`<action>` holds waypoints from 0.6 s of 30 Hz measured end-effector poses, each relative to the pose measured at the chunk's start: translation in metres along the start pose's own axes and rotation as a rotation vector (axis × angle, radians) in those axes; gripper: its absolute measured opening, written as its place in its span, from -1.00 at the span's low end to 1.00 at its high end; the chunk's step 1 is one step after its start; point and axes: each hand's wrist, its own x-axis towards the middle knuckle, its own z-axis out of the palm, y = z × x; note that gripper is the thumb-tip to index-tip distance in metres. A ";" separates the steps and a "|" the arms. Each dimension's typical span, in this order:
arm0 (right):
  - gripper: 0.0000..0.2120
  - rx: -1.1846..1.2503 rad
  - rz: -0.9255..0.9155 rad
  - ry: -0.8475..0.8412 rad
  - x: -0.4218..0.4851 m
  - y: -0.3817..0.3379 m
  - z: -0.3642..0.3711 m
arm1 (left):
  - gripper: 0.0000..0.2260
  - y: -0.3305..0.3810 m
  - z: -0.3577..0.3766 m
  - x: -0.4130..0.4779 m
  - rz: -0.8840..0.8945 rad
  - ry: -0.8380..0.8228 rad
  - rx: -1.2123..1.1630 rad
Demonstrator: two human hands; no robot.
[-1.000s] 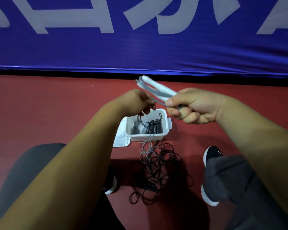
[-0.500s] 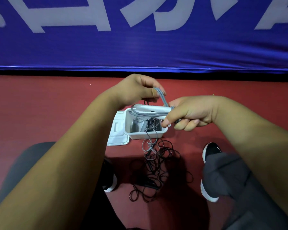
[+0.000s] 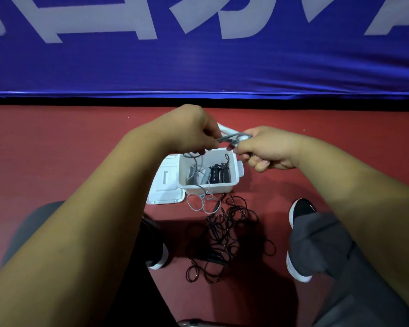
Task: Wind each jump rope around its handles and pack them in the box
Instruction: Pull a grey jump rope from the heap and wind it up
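Note:
My right hand (image 3: 267, 148) grips the white handles (image 3: 229, 131) of a grey jump rope above the white box (image 3: 232, 182). My left hand (image 3: 191, 131) pinches the grey rope (image 3: 227, 138) close to the handles. The rope's loose grey end hangs down past the box's front and loops on the floor (image 3: 202, 204). Inside the box lie wound ropes, two black coils (image 3: 219, 173) and grey ones (image 3: 198, 177). A tangled black jump rope (image 3: 222, 237) lies on the red floor in front of the box.
The box's white lid (image 3: 167, 185) lies on the floor to its left. My shoes (image 3: 301, 210) and grey trouser legs flank the black rope. A blue banner (image 3: 198, 55) runs along the far edge of the red floor.
Both hands have kept turning the grey rope around the handles. The left hand rose from below the handles to over them, then came down beside the right hand; the handles tilted.

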 end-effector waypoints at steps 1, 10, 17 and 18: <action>-0.76 0.041 -0.027 0.031 0.002 -0.001 0.002 | -0.96 0.000 0.002 -0.001 -0.037 -0.007 -0.004; -0.62 0.442 -0.154 0.000 -0.008 -0.026 0.012 | -0.59 0.013 0.027 0.002 -0.367 0.001 -0.508; -0.54 0.547 -0.179 0.084 -0.006 -0.030 0.005 | -0.78 0.002 0.017 0.005 -0.078 0.154 -1.113; -0.54 0.554 -0.189 0.078 -0.007 -0.032 0.005 | -0.80 0.001 0.015 0.006 -0.045 0.162 -1.130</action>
